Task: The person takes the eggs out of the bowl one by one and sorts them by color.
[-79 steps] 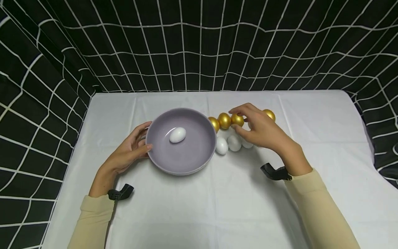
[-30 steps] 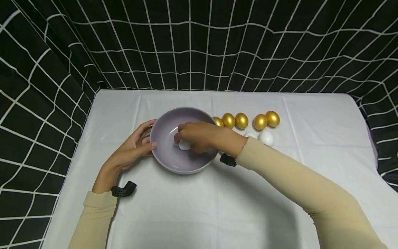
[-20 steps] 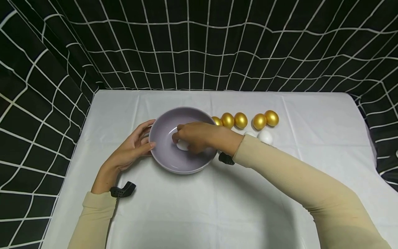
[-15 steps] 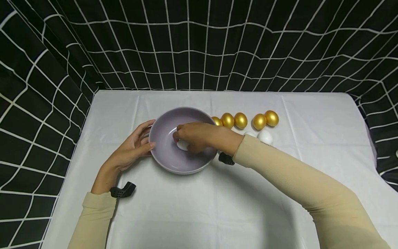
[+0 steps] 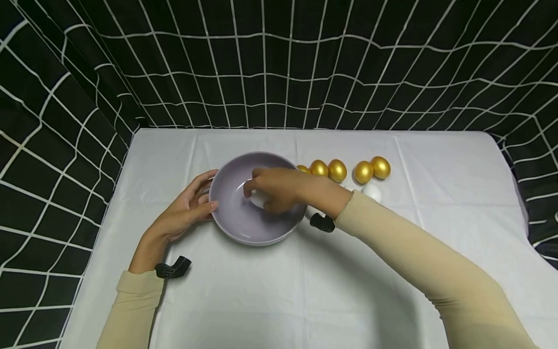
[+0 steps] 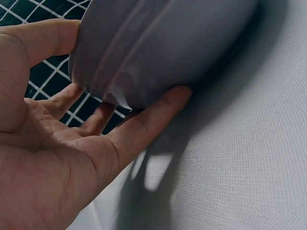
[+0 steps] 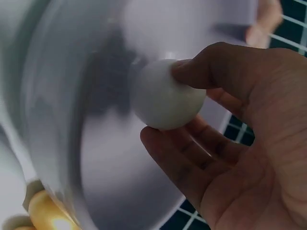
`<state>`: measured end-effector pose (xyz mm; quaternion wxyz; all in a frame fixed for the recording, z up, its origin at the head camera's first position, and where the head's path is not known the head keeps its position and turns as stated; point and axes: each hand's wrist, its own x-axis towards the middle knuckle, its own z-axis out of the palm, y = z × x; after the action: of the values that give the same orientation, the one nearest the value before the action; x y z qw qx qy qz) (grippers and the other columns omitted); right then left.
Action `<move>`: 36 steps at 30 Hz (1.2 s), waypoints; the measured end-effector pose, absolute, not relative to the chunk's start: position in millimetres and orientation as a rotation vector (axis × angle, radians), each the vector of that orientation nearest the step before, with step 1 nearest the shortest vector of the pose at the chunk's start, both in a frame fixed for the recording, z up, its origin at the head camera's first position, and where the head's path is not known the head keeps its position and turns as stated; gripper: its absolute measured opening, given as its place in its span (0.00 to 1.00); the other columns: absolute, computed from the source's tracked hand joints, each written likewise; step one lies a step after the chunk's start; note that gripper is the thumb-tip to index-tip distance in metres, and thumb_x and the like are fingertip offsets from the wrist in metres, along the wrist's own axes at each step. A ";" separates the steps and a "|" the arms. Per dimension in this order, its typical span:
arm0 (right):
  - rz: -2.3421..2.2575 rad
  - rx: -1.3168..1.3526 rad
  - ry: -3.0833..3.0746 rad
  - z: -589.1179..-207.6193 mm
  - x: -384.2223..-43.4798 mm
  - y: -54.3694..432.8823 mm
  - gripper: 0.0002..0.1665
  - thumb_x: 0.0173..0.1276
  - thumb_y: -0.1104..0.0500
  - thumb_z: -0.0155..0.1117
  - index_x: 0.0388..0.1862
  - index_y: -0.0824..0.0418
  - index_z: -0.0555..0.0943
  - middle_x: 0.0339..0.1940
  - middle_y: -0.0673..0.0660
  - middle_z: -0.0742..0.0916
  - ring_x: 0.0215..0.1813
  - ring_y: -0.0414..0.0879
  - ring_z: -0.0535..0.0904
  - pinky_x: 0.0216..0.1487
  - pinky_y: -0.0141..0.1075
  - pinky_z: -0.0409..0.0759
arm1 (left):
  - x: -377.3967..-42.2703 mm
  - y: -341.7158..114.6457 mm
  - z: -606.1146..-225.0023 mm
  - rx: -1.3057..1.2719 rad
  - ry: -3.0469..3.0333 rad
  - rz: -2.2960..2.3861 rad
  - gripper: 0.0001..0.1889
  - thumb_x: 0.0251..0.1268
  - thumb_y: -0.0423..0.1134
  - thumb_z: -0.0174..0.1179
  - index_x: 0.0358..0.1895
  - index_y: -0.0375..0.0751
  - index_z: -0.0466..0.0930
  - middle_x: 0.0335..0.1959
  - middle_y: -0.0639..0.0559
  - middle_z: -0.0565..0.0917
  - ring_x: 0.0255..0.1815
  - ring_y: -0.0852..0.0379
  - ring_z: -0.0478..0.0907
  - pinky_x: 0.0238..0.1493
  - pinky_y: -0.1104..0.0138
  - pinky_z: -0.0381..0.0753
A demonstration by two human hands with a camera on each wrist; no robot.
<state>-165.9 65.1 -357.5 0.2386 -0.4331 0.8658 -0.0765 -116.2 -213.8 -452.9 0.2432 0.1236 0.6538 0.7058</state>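
A mauve round bowl [image 5: 235,220] stands on the white-covered table, left of centre in the head view. My left hand [image 5: 182,209] holds it at its left side. In the left wrist view, the thumb is at the rim and the fingers [image 6: 144,125] are against the outer wall. My right hand [image 5: 282,191] is inside the bowl and pinches a white egg [image 7: 165,96] between thumb and fingertips. The head view shows part of this egg [image 5: 259,199] below the fingers. Whether it touches the bowl's bottom, I cannot tell.
Several golden eggs [image 5: 337,170] lie in a row to the right of the bowl. A white egg [image 5: 372,193] lies in front of them, others being partly hidden by my right forearm. Black cloth [image 5: 274,63] with white grid lines stands behind the table.
My right hand has gone from beside the golden eggs into the bowl, where it pinches a white egg. Just now it has shifted slightly up and right. The left hand stays at the bowl.
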 end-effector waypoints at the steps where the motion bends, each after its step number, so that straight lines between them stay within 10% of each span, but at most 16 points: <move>1: -0.243 -1.180 2.376 -355.8 -166.2 67.0 0.26 0.67 0.63 0.71 0.64 0.52 0.82 0.60 0.58 0.82 0.58 0.53 0.82 0.65 0.47 0.81 | -116.3 -214.0 -453.0 0.339 1.788 1.927 0.42 0.76 0.26 0.56 0.86 0.52 0.47 0.83 0.40 0.57 0.71 0.58 0.75 0.57 0.58 0.89; 36: -1.666 -0.589 2.229 -374.6 -137.3 169.9 0.28 0.70 0.68 0.71 0.68 0.60 0.79 0.63 0.56 0.84 0.62 0.51 0.83 0.59 0.37 0.87 | -116.0 -213.9 -452.1 0.340 1.808 1.919 0.42 0.76 0.27 0.57 0.86 0.52 0.48 0.82 0.40 0.58 0.71 0.58 0.76 0.56 0.58 0.89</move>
<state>-137.3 169.9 -374.6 0.1480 -0.2049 0.7749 -0.5794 -116.0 -213.9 -452.1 0.2393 0.1242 0.6603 0.7009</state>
